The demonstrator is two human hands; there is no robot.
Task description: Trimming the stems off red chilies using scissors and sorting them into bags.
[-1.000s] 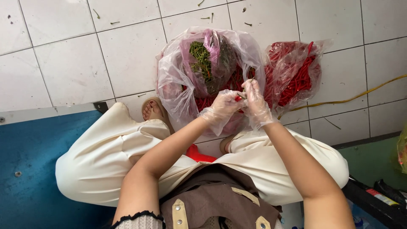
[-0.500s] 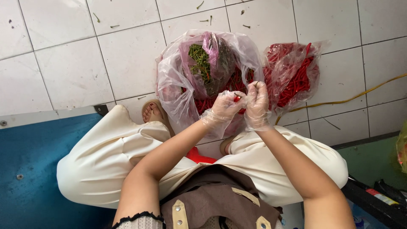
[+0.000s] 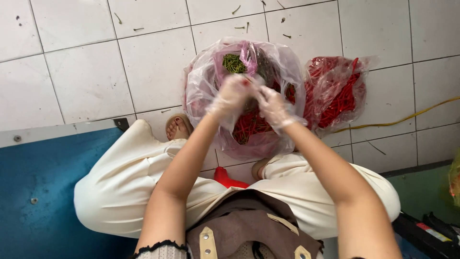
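Both my hands wear thin clear gloves and meet above an open clear plastic bag (image 3: pixel 203 91) on the white tiled floor. My left hand (image 3: pixel 231 97) pinches a small red chilli (image 3: pixel 246 82) at its fingertips. My right hand (image 3: pixel 274 106) closes on the same chilli from the right, its fingers blurred. The bag holds a heap of red chillies (image 3: pixel 249 125) near me and a clump of green stems (image 3: pixel 233 63) at its far side. A second clear bag (image 3: pixel 335 91) full of red chillies lies just right of the first.
My knees in cream trousers frame the bags, with a sandalled foot (image 3: pixel 178 127) to their left. A blue surface (image 3: pixel 43 192) lies at the left, a yellow cable (image 3: pixel 407 117) runs at the right, and dark items (image 3: pixel 426 230) sit bottom right. Stem bits litter the tiles.
Both hands have moved a little left and away from me, over the middle of the bag, still joined on the chilli. They look blurred now.
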